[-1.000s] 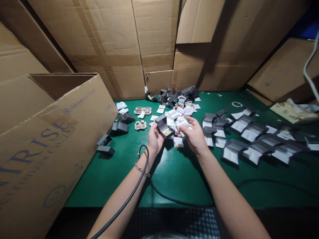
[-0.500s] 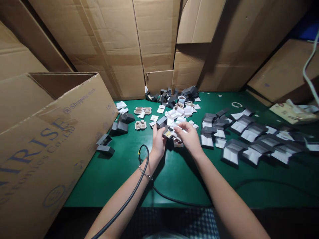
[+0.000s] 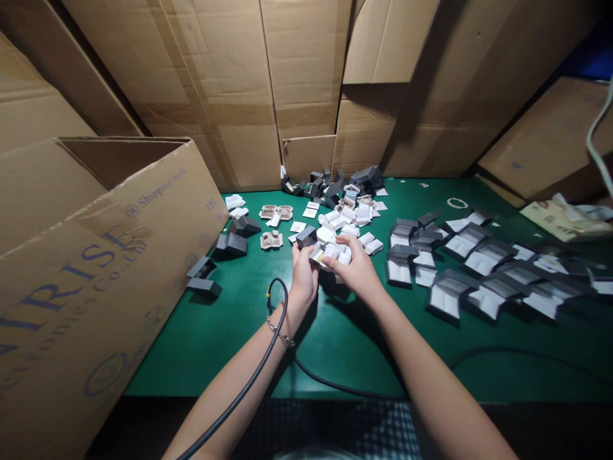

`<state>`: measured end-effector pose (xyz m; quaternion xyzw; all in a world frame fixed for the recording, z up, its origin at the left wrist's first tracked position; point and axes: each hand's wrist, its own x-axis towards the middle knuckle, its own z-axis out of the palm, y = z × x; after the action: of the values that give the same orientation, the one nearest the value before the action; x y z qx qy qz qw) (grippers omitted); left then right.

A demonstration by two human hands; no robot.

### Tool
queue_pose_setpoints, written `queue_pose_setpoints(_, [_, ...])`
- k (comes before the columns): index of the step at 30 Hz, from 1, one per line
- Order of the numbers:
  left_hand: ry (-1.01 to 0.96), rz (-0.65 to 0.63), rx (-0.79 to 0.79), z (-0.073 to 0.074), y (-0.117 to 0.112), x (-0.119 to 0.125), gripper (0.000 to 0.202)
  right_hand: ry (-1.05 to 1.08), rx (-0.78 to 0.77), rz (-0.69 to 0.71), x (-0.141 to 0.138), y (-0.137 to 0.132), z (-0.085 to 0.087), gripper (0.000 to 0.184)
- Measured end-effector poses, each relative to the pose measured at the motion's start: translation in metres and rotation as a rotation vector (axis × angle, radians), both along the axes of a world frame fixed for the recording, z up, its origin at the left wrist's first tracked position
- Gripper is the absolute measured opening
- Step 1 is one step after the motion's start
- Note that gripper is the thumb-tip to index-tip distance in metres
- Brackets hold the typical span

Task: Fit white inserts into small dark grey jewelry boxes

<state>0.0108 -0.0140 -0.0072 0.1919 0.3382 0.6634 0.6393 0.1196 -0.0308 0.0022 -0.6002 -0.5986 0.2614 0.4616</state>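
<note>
My left hand (image 3: 303,271) is closed around a small dark hinged box (image 3: 306,237), its lid raised. Between the fingers and thumb of my right hand (image 3: 355,263) is a white box insert (image 3: 343,253), held right against the open box. A yellowish patch shows at the box's inside, though my fingers hide most of it. Beyond my hands lies a heap of white inserts (image 3: 338,219). Two brownish-backed inserts, one of them this insert (image 3: 271,240), rest to the left of the heap.
Several open dark boxes with white linings (image 3: 447,294) stand in rows at right. More dark boxes (image 3: 232,245) sit at left beside a large carton (image 3: 158,211). A dark pile (image 3: 330,186) lies at the back. A black cable (image 3: 258,370) crosses my left forearm.
My right hand has brought the white insert up to the open box, and it now covers more of the box's inside. My left hand still holds the box in nearly the same place.
</note>
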Motion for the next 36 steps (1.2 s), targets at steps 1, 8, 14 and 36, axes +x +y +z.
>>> queue_pose_setpoints(1, [-0.005, 0.003, -0.004, 0.000, 0.000, 0.000, 0.026, -0.016, 0.011, 0.015, 0.000, -0.001, 0.000, 0.057])
queue_pose_setpoints(8, [-0.015, 0.006, -0.052, -0.001, 0.002, -0.003, 0.023, -0.148, 0.059, 0.156, 0.001, -0.004, -0.002, 0.050])
queue_pose_setpoints(14, [-0.032, -0.036, 0.011, 0.000, 0.003, -0.005, 0.026, -0.144, 0.066, 0.137, 0.001, -0.003, 0.005, 0.037])
queue_pose_setpoints(36, [0.092, -0.090, 0.188, -0.004, -0.003, -0.001, 0.034, -0.249, 0.150, 0.083, 0.006, -0.002, 0.003, 0.041])
